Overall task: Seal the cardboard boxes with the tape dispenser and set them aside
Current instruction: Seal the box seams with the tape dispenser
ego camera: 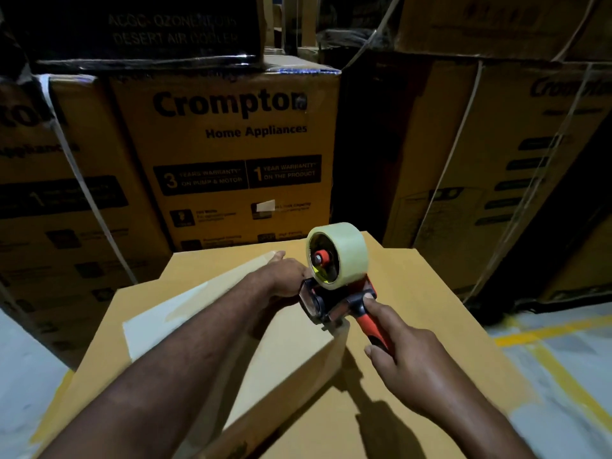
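The cardboard box (281, 352) sat in front of the person, resting on top of a wider brown carton (424, 293). A strip of clear tape (172, 309) ran along its top face from the near-left end toward the far end. The tape dispenser (331, 303) stood at the box's right-hand edge, its front end touching the cardboard right at the corner, with the roll of clear tape (344, 253) raised above it.

The right hand (407, 366) was wrapped around the dispenser's red handle, the forefinger stretched forward along it up to the dark frame. The left hand (284, 273) lay flat on the top of the box just beside the dispenser, fingers straight and pointing away, holding nothing.

Behind the box stood a tall yellow-brown carton printed "Crompton Home Appliances" (231, 154), with a dark carton (149, 31) stacked on it. To the right were more cartons bound with pale straps (496, 160). A grey floor with a yellow painted line (546, 332) showed at the right.
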`<state>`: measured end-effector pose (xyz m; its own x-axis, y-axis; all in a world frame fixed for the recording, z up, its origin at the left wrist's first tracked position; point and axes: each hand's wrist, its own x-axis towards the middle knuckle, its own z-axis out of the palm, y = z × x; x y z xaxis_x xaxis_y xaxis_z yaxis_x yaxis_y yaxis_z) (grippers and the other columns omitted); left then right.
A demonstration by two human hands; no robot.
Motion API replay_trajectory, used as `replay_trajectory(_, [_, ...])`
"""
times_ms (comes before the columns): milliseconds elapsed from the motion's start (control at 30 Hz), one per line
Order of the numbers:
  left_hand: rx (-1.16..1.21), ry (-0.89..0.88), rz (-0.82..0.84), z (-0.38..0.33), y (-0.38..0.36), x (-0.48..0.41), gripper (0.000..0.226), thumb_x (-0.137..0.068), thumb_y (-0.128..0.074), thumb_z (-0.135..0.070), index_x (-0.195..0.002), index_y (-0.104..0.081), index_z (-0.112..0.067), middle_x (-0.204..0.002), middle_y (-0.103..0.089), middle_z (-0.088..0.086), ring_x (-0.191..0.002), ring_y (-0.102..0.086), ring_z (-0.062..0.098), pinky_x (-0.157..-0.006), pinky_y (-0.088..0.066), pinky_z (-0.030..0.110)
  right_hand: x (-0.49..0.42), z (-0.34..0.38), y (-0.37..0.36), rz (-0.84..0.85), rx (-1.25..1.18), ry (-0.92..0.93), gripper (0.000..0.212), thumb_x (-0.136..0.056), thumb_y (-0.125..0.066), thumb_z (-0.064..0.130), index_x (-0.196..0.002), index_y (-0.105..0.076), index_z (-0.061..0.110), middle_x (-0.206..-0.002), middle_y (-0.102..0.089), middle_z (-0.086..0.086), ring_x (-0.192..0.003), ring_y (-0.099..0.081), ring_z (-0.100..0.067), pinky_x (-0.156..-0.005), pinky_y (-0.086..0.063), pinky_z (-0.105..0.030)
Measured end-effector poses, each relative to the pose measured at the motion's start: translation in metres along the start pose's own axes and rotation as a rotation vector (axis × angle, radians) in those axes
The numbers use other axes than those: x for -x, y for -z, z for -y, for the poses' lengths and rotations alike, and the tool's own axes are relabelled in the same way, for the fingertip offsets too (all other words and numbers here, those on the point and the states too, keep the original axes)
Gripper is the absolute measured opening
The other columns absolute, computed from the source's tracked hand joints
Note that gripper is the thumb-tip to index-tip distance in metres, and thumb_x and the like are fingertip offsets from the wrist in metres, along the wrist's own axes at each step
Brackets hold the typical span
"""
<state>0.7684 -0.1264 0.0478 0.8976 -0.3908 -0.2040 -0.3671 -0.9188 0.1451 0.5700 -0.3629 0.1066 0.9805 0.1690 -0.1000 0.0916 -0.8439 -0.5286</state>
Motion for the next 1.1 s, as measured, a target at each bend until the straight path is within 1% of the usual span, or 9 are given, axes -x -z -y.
replay_trajectory(100, [0.014,0.025,-0.01,-0.009,0.004,0.004,0.025,-0.104,-0.045,-0.035,-0.096,-0.069,-0.037,-0.126,-0.068,-0.007,-0.136,-0.045,0.013,-0.124,0.002,0.053,0.002,-0.009,-0.003,-0.01,-0.033,-0.007,0.069,-0.099,-0.055,0.042,-0.149,-0.01,0.058,-0.128,-0.06,0.001,-0.091,-0.059,-0.011,-0.063,-0.039,-0.01])
replay_trajectory(267, [0.036,0.035,-0.047,-0.001,-0.001,0.004,0.052,-0.105,-0.029,-0.055,-0.096,-0.072,-0.027,-0.13,-0.067,-0.008,-0.136,-0.046,0.014,-0.124,0.004,0.055,0.033,-0.037,0.006,-0.008,-0.066,-0.05,0.069,-0.097,-0.057,0.045,-0.143,-0.01,0.067,-0.113,-0.061,0.01,-0.084,-0.061,-0.003,-0.063,-0.043,-0.01])
replay_trajectory(400, [0.031,0.03,-0.052,-0.006,0.0,0.006,0.05,-0.106,-0.029,-0.053,-0.096,-0.071,-0.027,-0.13,-0.068,-0.006,-0.133,-0.049,0.015,-0.123,0.005,0.057,0.056,-0.052,-0.002,-0.016,-0.104,-0.082,0.068,-0.097,-0.056,0.046,-0.143,-0.011,0.066,-0.104,-0.063,0.017,-0.079,-0.06,0.001,-0.069,-0.045,-0.008])
replay_trajectory(500, [0.027,0.038,-0.11,-0.025,0.003,0.007,0.044,-0.105,-0.034,-0.043,-0.086,-0.069,-0.025,-0.113,-0.071,-0.002,-0.119,-0.056,0.019,-0.12,0.004,0.066,0.06,-0.049,-0.004,-0.039,-0.089,-0.056,0.068,-0.098,-0.054,0.045,-0.142,-0.007,0.065,-0.092,-0.053,0.028,-0.077,-0.054,0.006,-0.074,-0.042,-0.007])
replay_trajectory(633, [0.117,-0.095,-0.086,-0.058,-0.009,0.023,0.037,-0.108,-0.039,-0.036,-0.102,-0.072,-0.02,-0.114,-0.072,0.001,-0.112,-0.062,0.017,-0.122,0.005,0.057,0.065,-0.046,-0.01,-0.059,-0.068,-0.041,0.071,-0.099,-0.051,0.048,-0.141,0.001,0.069,-0.101,-0.055,0.023,-0.086,-0.055,0.005,-0.069,-0.042,-0.008])
replay_trajectory(767, [0.028,-0.136,-0.002,-0.066,-0.015,0.031,0.04,-0.108,-0.033,-0.029,-0.076,-0.058,-0.032,-0.106,-0.07,-0.005,-0.118,-0.056,0.011,-0.122,0.004,0.054,0.067,-0.05,-0.017,-0.079,-0.051,-0.032,0.072,-0.099,-0.053,0.046,-0.145,-0.001,0.064,-0.103,-0.051,0.023,-0.078,-0.05,0.011,-0.064,-0.04,-0.004])
replay_trajectory(900, [0.126,-0.135,0.06,-0.066,-0.005,0.032,0.045,-0.101,-0.034,-0.055,-0.064,-0.058,-0.044,-0.088,-0.062,-0.024,-0.116,-0.053,0.002,-0.122,0.009,0.053,0.069,-0.059,-0.026,-0.103,-0.094,0.034,0.072,-0.098,-0.056,0.042,-0.14,-0.003,0.067,-0.109,-0.048,0.025,-0.078,-0.051,0.02,-0.069,-0.039,-0.001])
replay_trajectory(1033, [0.168,-0.134,0.104,-0.067,-0.008,0.035,0.056,-0.091,-0.025,-0.069,-0.099,-0.074,-0.044,-0.118,-0.071,-0.018,-0.129,-0.051,0.002,-0.119,0.014,0.058,0.07,-0.079,-0.035,-0.137,-0.165,0.079,0.071,-0.097,-0.059,0.039,-0.139,-0.01,0.068,-0.112,-0.056,0.018,-0.083,-0.051,0.023,-0.073,-0.042,-0.004])
replay_trajectory(1100, [0.17,-0.116,0.105,-0.075,-0.004,0.037,0.048,-0.1,-0.035,-0.064,-0.083,-0.074,-0.041,-0.115,-0.073,-0.015,-0.126,-0.053,0.004,-0.118,0.014,0.059,0.072,-0.093,-0.035,-0.122,-0.177,0.089,0.073,-0.096,-0.059,0.04,-0.141,-0.009,0.07,-0.112,-0.06,0.014,-0.084,-0.053,0.02,-0.074,-0.043,-0.007])
